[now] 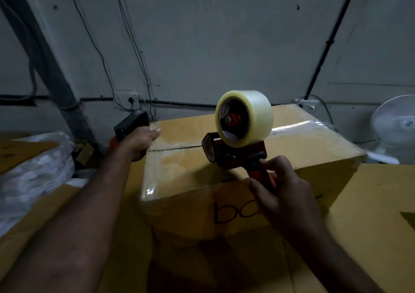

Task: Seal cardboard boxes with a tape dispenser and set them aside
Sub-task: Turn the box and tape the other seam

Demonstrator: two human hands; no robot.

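Note:
A brown cardboard box stands in the middle with shiny clear tape along its top seam and down its left end. My right hand grips the red handle of a tape dispenser that carries a big roll of clear tape. The dispenser is held just above the box's top near its front edge. My left hand presses against the box's far left top corner, with the thumb on the taped edge. A black and orange object shows just behind that hand; whether the hand holds it I cannot tell.
Flat cardboard lies under and to the right of the box. A heap of white plastic bags sits at the left. A white fan stands at the far right against the grey wall, with cables and sockets behind the box.

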